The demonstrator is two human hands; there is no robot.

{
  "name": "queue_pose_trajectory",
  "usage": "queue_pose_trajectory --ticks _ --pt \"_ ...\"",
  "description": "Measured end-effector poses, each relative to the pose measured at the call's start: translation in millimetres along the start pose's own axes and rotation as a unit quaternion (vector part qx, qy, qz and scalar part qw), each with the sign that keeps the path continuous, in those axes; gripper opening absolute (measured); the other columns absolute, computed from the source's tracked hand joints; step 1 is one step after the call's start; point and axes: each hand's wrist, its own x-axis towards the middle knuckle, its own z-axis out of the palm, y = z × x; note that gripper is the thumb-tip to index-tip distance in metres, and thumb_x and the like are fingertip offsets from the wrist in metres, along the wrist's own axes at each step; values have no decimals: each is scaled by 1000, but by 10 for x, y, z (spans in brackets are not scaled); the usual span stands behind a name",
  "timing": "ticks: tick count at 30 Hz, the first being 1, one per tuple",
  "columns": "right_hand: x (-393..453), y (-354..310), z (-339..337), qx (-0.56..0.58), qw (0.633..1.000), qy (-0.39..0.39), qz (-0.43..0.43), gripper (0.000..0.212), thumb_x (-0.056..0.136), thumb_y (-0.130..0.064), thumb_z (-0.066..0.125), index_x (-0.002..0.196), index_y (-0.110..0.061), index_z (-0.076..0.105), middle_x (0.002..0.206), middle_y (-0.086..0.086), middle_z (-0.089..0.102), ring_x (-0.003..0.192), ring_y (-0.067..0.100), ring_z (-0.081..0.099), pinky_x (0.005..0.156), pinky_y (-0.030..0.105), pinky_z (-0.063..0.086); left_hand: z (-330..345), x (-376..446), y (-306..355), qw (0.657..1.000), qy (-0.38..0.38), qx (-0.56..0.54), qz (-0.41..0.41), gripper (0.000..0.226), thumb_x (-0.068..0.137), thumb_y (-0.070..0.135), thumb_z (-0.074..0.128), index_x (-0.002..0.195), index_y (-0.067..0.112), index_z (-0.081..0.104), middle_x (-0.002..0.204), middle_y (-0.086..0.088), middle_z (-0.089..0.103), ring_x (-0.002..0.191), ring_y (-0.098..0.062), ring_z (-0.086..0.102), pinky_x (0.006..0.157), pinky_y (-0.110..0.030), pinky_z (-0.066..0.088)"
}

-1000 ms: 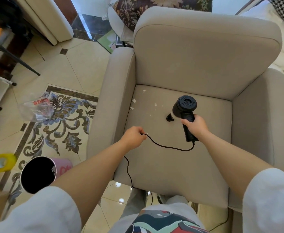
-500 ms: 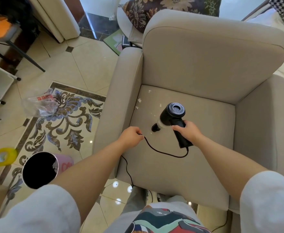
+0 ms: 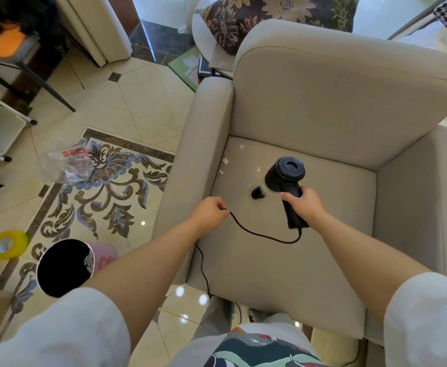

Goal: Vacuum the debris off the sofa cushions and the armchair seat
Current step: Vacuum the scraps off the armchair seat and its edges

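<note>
Hands outstretched: right (image 3: pixel 303 205) grips vacuum (image 3: pixel 283 178), left (image 3: pixel 210 211) pinches cord (image 3: pixel 259 234).

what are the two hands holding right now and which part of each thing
The right hand grips the handheld vacuum by its handle; the left hand pinches its black cord.

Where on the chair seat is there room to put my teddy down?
The armchair seat is bare along its right side by the right armrest and near its front edge. Crowded: white scraps back-left, vacuum and cord mid-seat.

Home living room: beige armchair (image 3: pixel 323 154), floral cushion (image 3: pixel 256 19), polished tile floor (image 3: pixel 137 102) with ornate inlay.
</note>
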Motion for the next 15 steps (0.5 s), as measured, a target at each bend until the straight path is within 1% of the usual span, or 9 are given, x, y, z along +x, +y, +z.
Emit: queue_pose_trajectory --ticks 2,4,6,10,13,15 --pt "68 -52 -42 34 999 36 7 37 83 -34 63 107 -8 52 98 10 59 88 27 56 76 37 46 -46 32 55 1000 12 3 8 9 91 12 52 83 9 54 67 -3 49 68 -19 45 57 -26 33" --pt "159 -116 -83 63 996 62 14 39 83 -35 63 108 -8 52 98 9 58 87 26 55 74 37 44 -99 83 107 999 28 5 15 8 91 10 51 82 9 53 68 -5 49 75 -21 45 58 -26 32" --pt "250 -180 -111 81 993 81 17 41 83 -35 63 111 -7 52 98 9 57 87 27 54 74 37 44 -148 131 145 999 37 -4 18 10 91 10 51 82 8 51 61 0 44 74 -21 44 52 -24 30" --pt "432 -308 -101 90 992 89 15 38 83 -35 63 109 -9 52 97 9 57 87 27 54 74 37 43 -230 258 190 998 52 -9 16 13 93 14 49 82 8 50 61 4 42 66 -17 42 51 -22 29" --pt "536 -378 -61 89 992 86 9 32 83 -36 63 102 -13 50 97 8 57 87 26 54 75 38 44 -253 323 204 998 61 -10 21 15 93 16 48 81 8 50 60 3 41 71 -21 43 52 -22 29" --pt "611 -428 -37 86 993 84 8 34 83 -36 63 104 -12 51 97 7 57 87 26 54 74 37 44 -269 366 204 998 63 -9 15 15 94 17 47 81 9 50 60 3 41 70 -20 43 52 -23 29"
